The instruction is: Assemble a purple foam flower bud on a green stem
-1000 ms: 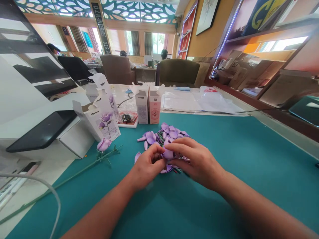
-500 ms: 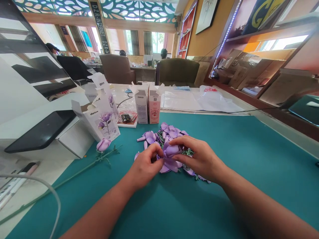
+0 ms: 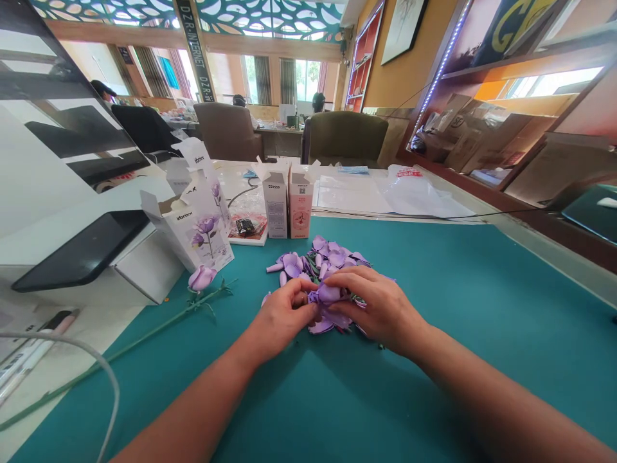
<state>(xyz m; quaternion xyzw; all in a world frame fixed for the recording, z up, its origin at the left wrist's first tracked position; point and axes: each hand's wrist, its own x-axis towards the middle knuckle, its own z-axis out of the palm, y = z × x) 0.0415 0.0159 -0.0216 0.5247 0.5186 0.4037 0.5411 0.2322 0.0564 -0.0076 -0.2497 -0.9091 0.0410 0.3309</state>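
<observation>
Over the near side of a pile of purple petal pieces [image 3: 332,256], both hands meet at one purple flower piece [image 3: 329,293]. My right hand [image 3: 380,307] grips its right side between thumb and fingers. The fingertips of my left hand [image 3: 286,313] pinch its left end, where a small darker purple bit shows. Green parts lie among the pile. To the left, a light purple rose [image 3: 202,278] on a long green stem [image 3: 159,331] lies on the green mat [image 3: 457,289].
Open flower-print boxes [image 3: 202,235] stand at the left beside a white box with a black tablet [image 3: 84,247]. Behind the pile stand two narrow cartons [image 3: 299,209]. A grey cable [image 3: 113,392] curves at lower left. People sit in the background.
My right hand has shifted slightly left and the two hands are closer together. The flower piece has moved slightly and its left end is now more visible.
</observation>
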